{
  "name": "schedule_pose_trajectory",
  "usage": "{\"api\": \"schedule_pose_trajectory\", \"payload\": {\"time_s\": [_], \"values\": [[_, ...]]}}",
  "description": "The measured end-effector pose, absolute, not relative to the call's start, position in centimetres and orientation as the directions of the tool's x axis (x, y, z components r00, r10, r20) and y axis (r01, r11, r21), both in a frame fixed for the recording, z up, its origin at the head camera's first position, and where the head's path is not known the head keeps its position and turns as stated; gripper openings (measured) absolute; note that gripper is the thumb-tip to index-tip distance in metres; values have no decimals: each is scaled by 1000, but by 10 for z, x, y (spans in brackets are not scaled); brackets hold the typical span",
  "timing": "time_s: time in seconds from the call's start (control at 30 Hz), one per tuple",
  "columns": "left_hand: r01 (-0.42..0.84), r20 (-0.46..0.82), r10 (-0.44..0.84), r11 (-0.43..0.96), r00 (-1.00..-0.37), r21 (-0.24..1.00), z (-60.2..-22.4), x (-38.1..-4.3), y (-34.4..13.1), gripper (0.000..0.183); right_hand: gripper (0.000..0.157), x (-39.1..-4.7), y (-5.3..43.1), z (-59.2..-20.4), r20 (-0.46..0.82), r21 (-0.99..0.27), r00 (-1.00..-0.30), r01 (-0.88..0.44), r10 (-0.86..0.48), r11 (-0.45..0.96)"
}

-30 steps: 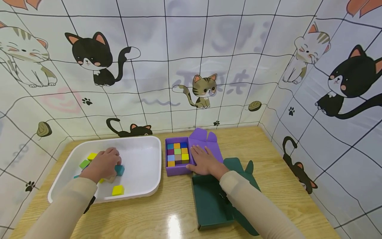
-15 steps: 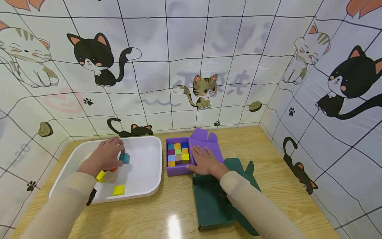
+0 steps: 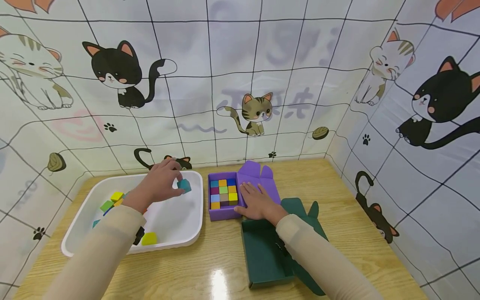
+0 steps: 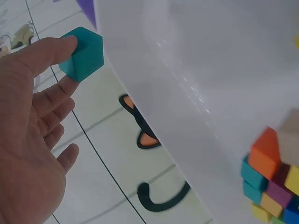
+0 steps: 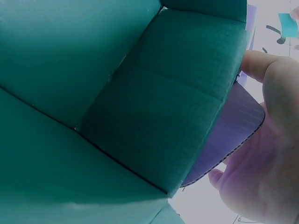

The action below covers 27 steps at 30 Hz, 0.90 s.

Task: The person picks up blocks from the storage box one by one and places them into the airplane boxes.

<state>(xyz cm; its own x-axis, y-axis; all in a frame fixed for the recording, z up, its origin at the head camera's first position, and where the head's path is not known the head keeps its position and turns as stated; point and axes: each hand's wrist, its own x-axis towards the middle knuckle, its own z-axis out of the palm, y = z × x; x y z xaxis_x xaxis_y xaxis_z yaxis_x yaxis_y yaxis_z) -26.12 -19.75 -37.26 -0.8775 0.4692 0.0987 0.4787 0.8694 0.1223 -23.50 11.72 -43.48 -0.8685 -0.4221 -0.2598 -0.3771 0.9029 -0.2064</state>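
In the head view my left hand (image 3: 159, 182) pinches a teal cube (image 3: 184, 186) between thumb and fingers, above the right part of a white tray (image 3: 176, 223). The left wrist view shows the thumb pressed on the cube's face, with the other fingers loosely bent below. My right hand (image 3: 258, 203) rests with spread fingers on the folded-out lid (image 3: 269, 186) of a purple box (image 3: 223, 215), its thumb at the box's side edge. Inside that box sit rows of coloured cubes (image 3: 223, 190).
A dark green box (image 3: 268, 260) lies open in front of the purple one, under the right forearm. Several loose blocks (image 3: 106, 206) lie at the tray's left, and a yellow block (image 3: 149, 238) near its front edge. A cat-patterned sheet (image 3: 195, 96) rises behind the wooden table (image 3: 195, 271).
My left hand has picked the teal cube from the tray's middle and carried it up and right, uncovering the blocks at the left. The right hand has stayed on the purple lid.
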Motion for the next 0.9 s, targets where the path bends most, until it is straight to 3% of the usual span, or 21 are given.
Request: {"api": "schedule_pose_trajectory", "payload": {"time_s": [0.2, 0.5, 0.9], "values": [[539, 105, 530, 836, -841, 99, -369, -267, -160, 28, 81, -235, 117, -434, -259, -209, -868, -377, -423, 902], [597, 7, 597, 801, -802, 47, -375, -269, -107, 32, 80, -235, 116, -433, -263, -207, -868, -376, -422, 903], [621, -128, 617, 784, -776, 15, -402, -275, -85, 28, 79, -237, 117, -433, -270, -219, -862, -379, -429, 899]]}}
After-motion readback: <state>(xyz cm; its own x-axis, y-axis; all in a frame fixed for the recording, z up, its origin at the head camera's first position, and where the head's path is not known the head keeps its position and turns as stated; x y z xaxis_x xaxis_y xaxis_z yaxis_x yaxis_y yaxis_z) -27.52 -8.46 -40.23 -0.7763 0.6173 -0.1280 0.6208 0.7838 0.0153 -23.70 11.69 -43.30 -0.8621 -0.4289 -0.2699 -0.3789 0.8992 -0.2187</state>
